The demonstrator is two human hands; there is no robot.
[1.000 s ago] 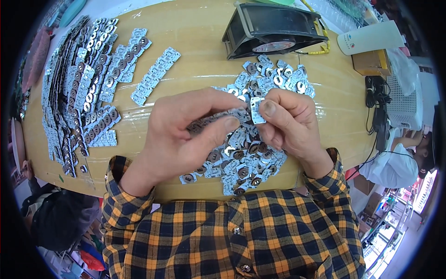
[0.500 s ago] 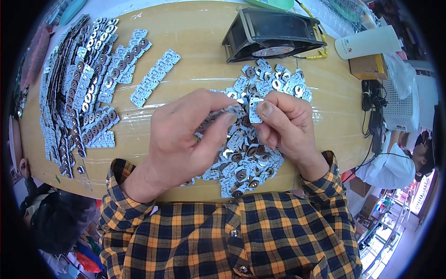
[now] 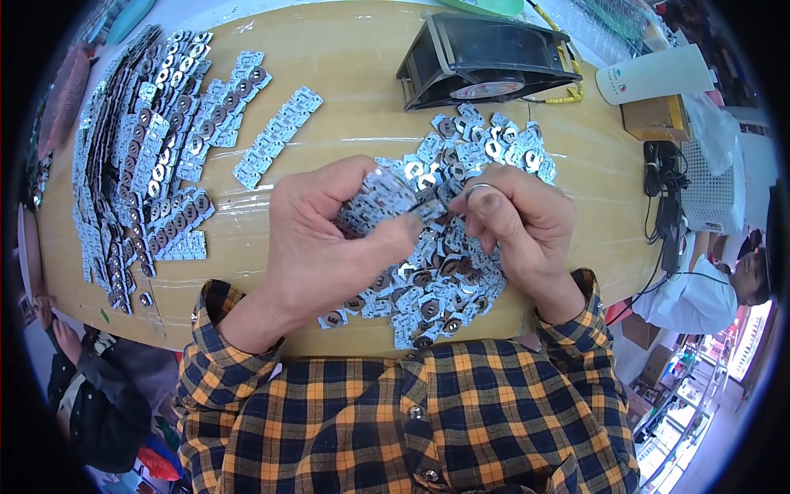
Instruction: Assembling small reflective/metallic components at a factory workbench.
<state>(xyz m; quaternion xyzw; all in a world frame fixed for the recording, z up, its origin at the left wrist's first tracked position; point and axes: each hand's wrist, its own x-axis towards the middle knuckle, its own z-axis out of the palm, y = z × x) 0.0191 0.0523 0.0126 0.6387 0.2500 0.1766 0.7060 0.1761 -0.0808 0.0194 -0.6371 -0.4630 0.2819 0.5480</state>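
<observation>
My left hand (image 3: 313,247) is closed around a circuit board strip (image 3: 374,204), its pale, printed face turned up; whether several strips are stacked there I cannot tell. The fingers of my right hand (image 3: 527,221) pinch a small circuit board with a round, silvery-edged part (image 3: 477,190), mostly hidden by the thumb. It is close to the strip's right end; whether they are joined is unclear. Under both hands spreads a pile of small separate circuit boards (image 3: 428,305), many carrying round dark or shiny discs.
At the left of the table (image 3: 346,82) lie many long board strips (image 3: 136,156), with a single strip (image 3: 278,137) nearer the middle. Behind the pile stands a black fan (image 3: 494,62). A white cup (image 3: 654,74), small carton (image 3: 654,118) and black cables (image 3: 662,177) are at right.
My left hand has turned, so the broad face of the held strip now shows. The small pale board at my right fingertips has tilted, showing a round edge. A person at lower left has shifted.
</observation>
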